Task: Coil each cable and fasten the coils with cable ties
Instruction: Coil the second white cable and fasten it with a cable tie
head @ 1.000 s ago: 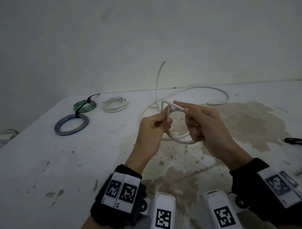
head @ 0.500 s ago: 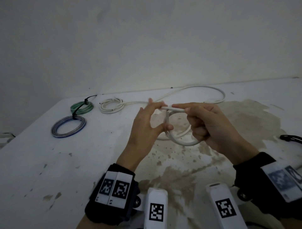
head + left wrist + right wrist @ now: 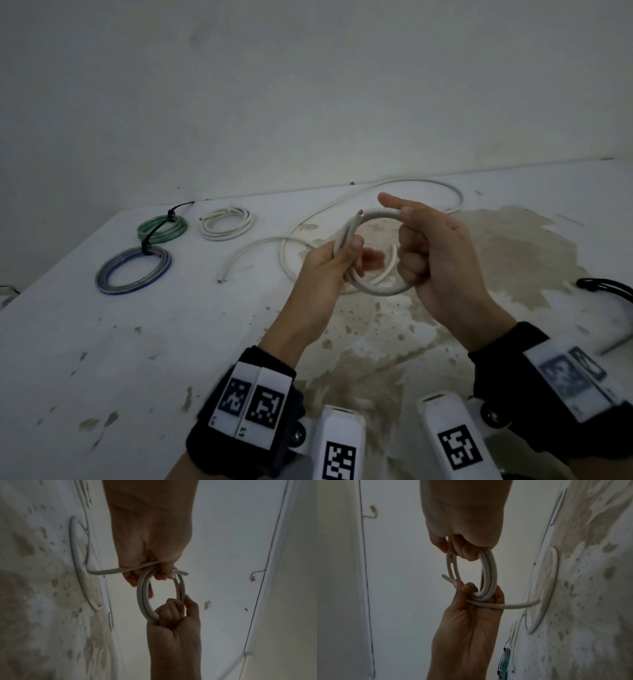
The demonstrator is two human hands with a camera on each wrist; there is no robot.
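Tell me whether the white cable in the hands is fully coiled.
Partly coiled: white cable loops between both hands, its tail trailing across the table.

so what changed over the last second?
The white cable gained a turn: the left hand let go briefly, then pinched the crossing again, cut end now poking up past its thumb. The right hand shifted to grip the coil's far side, index finger extended. The loose tail that arced up now lies on the table. The green coil, blue coil and small white coil stayed put.
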